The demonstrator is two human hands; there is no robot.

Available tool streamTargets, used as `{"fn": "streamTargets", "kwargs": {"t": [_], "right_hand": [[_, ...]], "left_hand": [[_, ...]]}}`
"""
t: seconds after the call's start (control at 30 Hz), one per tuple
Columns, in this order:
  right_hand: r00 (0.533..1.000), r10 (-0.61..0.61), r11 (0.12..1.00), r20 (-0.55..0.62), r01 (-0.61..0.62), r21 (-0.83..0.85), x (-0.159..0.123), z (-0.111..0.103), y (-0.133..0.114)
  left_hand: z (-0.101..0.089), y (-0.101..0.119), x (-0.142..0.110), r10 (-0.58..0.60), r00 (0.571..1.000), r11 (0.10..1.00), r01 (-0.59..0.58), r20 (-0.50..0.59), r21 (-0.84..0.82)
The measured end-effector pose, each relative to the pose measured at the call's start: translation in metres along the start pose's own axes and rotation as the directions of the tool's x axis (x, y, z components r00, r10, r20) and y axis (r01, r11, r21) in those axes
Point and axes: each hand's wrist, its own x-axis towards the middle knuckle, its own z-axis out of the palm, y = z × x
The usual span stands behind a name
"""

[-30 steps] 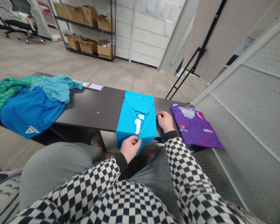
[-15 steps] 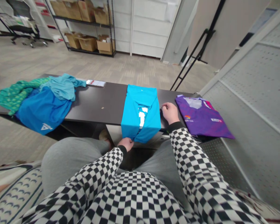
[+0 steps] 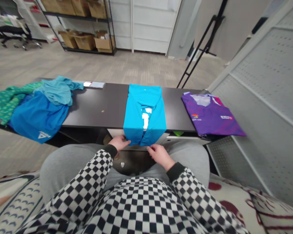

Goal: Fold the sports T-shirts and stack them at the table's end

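Note:
A bright turquoise T-shirt (image 3: 132, 113), folded into a long strip with a white print showing in its middle, lies over the dark bench top and hangs down its front edge. My left hand (image 3: 119, 143) pinches the lower left corner of the hanging end. At the hem's right part, my right hand (image 3: 160, 154) has its fingertips closed together on the edge of the cloth. To the right, a folded purple jersey (image 3: 210, 117) lies partly over the bench's front edge.
On the left of the bench (image 3: 95, 112) lie a blue garment (image 3: 39, 113), a light teal one (image 3: 57, 91) and a green patterned one (image 3: 12, 100). A phone-like flat object (image 3: 94, 84) rests at the back edge. A perforated grey panel (image 3: 263, 78) stands at right.
My right hand has come from the bench top, right of the T-shirt, down to its hanging hem. My left hand has shifted left to the corner. The view has tilted slightly.

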Motion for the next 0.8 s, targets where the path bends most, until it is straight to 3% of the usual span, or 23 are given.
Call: {"fn": "streamTargets", "kwargs": {"t": [0.13, 0.23, 0.57, 0.8], "right_hand": [[0.999, 0.023, 0.93, 0.047, -0.004, -0.367, 0.028, 0.039, -0.016], [0.993, 0.096, 0.876, 0.062, -0.055, -0.479, 0.042, 0.053, -0.026], [0.985, 0.153, 0.859, 0.081, -0.092, -0.504, 0.05, 0.064, -0.018], [0.961, 0.172, 0.874, 0.218, -0.047, -0.484, 0.054, 0.069, -0.003]], "left_hand": [[0.006, 0.01, -0.003, 0.023, 1.0, 1.0, -0.023, -0.021, -0.008], [0.011, 0.011, -0.002, 0.007, 0.999, 1.0, -0.006, -0.048, 0.018], [0.016, -0.004, 0.004, -0.057, 0.998, 0.998, 0.056, -0.042, -0.033], [0.025, -0.004, 0.004, -0.073, 0.997, 0.979, 0.067, -0.022, -0.194]]}}
